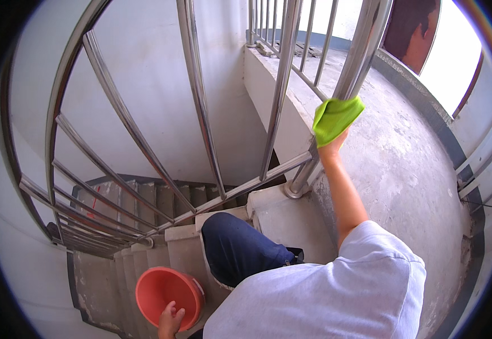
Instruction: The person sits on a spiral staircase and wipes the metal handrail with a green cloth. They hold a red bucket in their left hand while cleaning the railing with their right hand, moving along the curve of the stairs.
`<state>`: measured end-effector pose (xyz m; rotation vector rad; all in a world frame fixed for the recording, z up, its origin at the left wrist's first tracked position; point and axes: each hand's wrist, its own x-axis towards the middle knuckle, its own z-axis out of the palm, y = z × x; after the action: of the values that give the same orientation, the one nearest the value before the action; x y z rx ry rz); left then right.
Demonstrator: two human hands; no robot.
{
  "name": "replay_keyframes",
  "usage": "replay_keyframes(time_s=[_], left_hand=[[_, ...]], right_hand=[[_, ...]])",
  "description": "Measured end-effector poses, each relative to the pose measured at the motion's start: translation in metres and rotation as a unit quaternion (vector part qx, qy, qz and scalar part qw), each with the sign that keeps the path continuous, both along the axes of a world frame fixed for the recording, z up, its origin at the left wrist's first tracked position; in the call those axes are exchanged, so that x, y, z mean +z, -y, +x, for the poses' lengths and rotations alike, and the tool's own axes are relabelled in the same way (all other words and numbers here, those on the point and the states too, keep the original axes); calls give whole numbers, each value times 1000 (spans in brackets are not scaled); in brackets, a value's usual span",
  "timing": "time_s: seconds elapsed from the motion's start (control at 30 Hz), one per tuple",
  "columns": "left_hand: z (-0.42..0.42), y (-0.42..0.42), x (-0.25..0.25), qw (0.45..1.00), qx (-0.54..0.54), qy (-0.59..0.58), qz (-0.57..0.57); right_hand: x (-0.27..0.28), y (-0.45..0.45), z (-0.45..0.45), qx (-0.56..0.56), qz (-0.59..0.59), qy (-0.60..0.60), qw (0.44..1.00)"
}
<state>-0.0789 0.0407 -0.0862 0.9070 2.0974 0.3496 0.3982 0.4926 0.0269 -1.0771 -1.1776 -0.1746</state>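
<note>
My right hand (332, 144) is wrapped around the lower part of a thick stainless steel railing post (354, 63), with a bright green cloth (337, 118) between hand and metal. The cloth covers most of my fingers. At the bottom left, my left hand (171, 318) is at the near rim of an orange-red plastic bucket (165, 292); its thumb and fingers are apart, and whether it touches the rim is unclear. The bucket's visible inside shows no object. It is tilted in view, over the concrete steps.
Steel balusters (201, 93) and a sloping bottom rail (246, 186) stand along the stairs. Concrete steps (144, 258) go down at left, with another flight (165, 199) beyond the railing. A concrete landing (398, 169) lies at right. My bent knee (237, 250) is beside the railing.
</note>
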Motion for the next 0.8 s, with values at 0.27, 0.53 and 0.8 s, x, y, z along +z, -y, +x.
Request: replay_keyframes(time_s=[0.27, 0.53, 0.8], left_hand=[[17, -4, 22, 997, -21, -39, 56], [25, 2, 28, 997, -25, -44, 54], [21, 0, 25, 998, -32, -38, 30]], right_hand=[[-85, 12, 16, 305, -53, -261, 915], [96, 66, -15, 11, 159, 110, 981], [182, 18, 26, -174, 234, 408, 865]])
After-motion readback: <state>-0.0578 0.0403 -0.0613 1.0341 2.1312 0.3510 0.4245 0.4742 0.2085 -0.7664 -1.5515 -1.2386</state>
